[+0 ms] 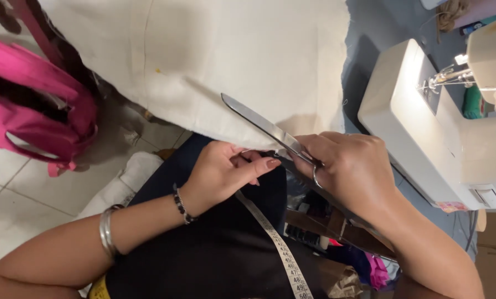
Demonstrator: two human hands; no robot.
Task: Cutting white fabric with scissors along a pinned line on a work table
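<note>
Across the upper middle of the view, a large sheet of cream fabric point(203, 61) is spread, its near edge hanging over a dark-clothed lap. Right of the fabric, a white sewing machine point(425, 127) stands on a blue-grey surface; left of the fabric, a pink bag point(32, 111) rests above a tiled floor. Below the fabric's near edge, a yellow measuring tape point(275, 243) is draped down over the lap.

At the fabric's near edge, long steel scissors point(270, 130) are held in the right hand point(353, 171), the fingers curled tight through the handle loops. The blades look nearly together, and their tip lies flat on the cloth, well in from the hem. Just left of the scissors, the left hand point(225, 171) is closed on the fabric edge, thumb pressed over the bunched fingers, so the cloth is pinched taut beside the blades.

No severed strip or open slit can be made out around the blades, so the cutting is judged to be at or near its start, with most of the fabric uncut.
</note>
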